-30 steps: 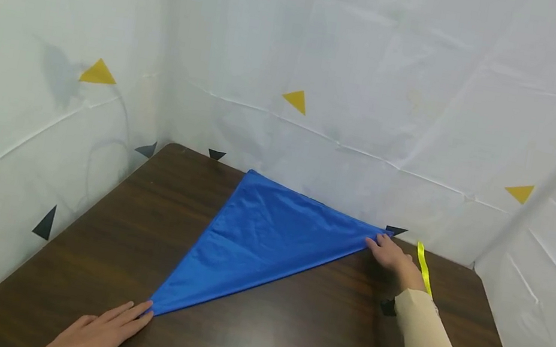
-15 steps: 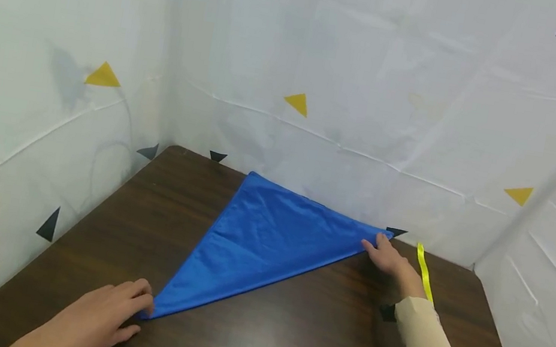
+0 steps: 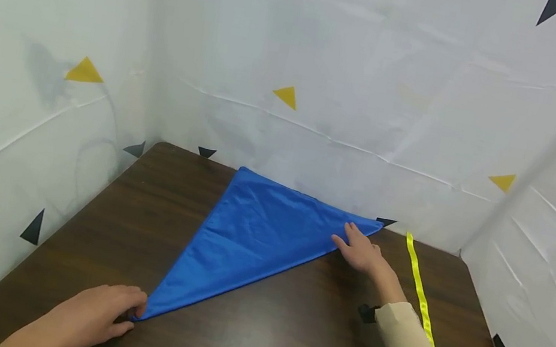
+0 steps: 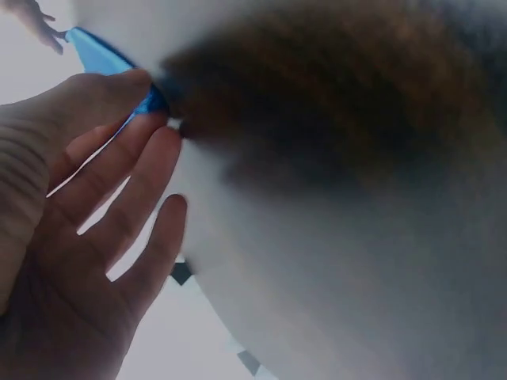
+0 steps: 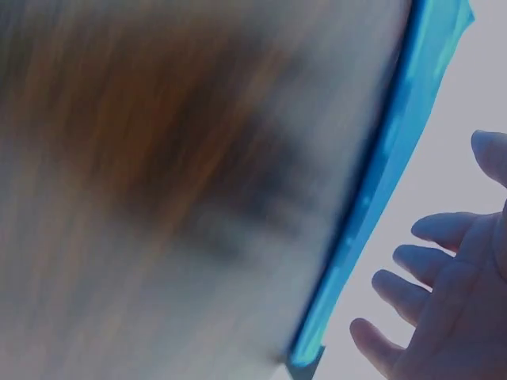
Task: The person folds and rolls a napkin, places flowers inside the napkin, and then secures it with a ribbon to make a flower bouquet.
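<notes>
Cloth (image 3: 253, 224) — left hand (image 3: 89, 313) pinches near corner | right hand (image 3: 360, 253) — released, leaving far corner

Cloth (image 3: 251, 239) on table (image 3: 252, 339); ribbon (image 3: 417, 280) to its right.

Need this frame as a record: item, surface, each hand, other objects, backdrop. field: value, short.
item: blue cloth, lying in a triangle shape
surface: dark wood-grain table
left_hand: left hand pinches the cloth's near corner between thumb and index finger
right_hand: right hand, fingers spread, at the cloth's edge by its far right corner; gripping nothing
other: yellow ribbon on the table, right of the right hand
backdrop: white sheets with yellow and black triangles
</notes>
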### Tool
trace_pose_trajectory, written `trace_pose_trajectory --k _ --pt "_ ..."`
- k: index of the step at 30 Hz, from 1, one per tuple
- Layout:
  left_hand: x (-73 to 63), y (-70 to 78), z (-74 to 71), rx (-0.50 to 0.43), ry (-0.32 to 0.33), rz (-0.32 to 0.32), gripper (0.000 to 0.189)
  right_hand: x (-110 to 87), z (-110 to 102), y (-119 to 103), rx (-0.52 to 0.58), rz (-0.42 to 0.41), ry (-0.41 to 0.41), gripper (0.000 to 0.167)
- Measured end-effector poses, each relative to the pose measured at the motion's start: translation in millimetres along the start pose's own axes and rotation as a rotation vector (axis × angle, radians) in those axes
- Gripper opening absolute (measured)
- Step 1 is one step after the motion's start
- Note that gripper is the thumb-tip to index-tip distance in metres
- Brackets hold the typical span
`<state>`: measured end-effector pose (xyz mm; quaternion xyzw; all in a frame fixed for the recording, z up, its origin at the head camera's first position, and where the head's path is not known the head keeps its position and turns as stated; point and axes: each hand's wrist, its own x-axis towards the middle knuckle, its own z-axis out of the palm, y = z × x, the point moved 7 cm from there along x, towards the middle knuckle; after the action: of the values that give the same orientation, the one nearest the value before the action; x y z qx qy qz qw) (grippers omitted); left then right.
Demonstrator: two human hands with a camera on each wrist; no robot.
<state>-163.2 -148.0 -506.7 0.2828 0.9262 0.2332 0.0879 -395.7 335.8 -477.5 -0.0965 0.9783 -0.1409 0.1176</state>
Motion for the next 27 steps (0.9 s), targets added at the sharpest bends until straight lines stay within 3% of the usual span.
trace_pose_trajectory --k 4,9,24,27 --pt "-1.2 4.4 -0.7 0.004 0.026 0.069 0.032 1.9 7 -12 0.011 -0.013 -0.019 0.080" --pt "-0.4 10.0 1.3 0.021 0.065 0.138 0.030 2.7 15 -9 -0.004 -0.001 -0.052 0.077" --pt "4.4 14.8 -4.0 0.011 0.053 0.127 0.013 19.1 29 10 0.004 0.023 -0.083 0.083" --pt "6.2 14.6 -4.7 0.025 0.041 0.115 0.012 16.7 27 5 -0.007 0.020 -0.069 0.081"
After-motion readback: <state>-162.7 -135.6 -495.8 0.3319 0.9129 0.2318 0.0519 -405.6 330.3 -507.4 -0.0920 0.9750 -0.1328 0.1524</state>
